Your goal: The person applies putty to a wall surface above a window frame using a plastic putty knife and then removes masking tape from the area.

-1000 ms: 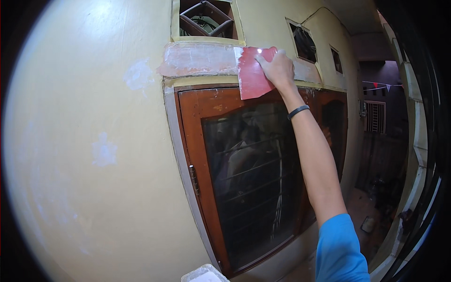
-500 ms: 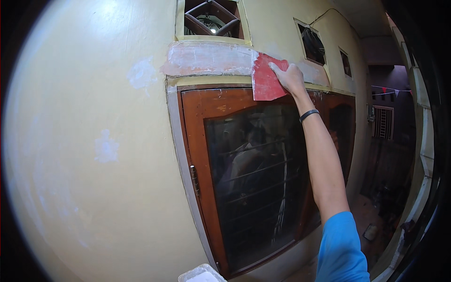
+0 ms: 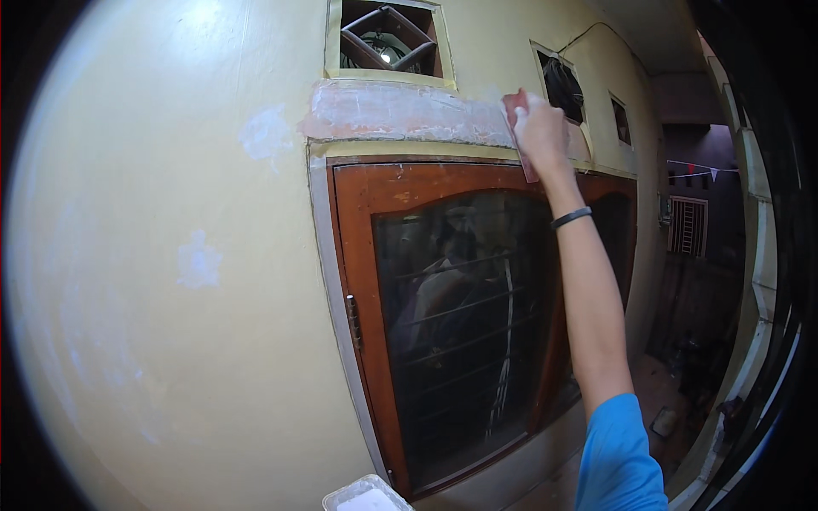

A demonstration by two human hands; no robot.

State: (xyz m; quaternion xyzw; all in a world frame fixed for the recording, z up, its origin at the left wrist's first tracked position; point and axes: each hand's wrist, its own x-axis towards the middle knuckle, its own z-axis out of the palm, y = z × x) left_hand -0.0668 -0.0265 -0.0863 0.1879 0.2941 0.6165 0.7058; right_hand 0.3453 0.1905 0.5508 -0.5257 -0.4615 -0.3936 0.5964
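Red scraper [image 3: 527,160], thin and nearly edge-on, stands in the head view at a rough, whitish band [image 3: 400,115] above the wooden window frame [image 3: 354,213]. Fingers of the right hand [image 3: 544,132] grip it; the left hand's I cannot tell. Chalky patches [image 3: 266,132] mark the smooth cream wall [image 3: 128,213].

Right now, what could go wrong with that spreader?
The red putty spreader's lower corner overlaps the brown wooden window frame in view, so it might scuff it. The right hand hides part of the whitish wall patch; ridges there could go unnoticed.
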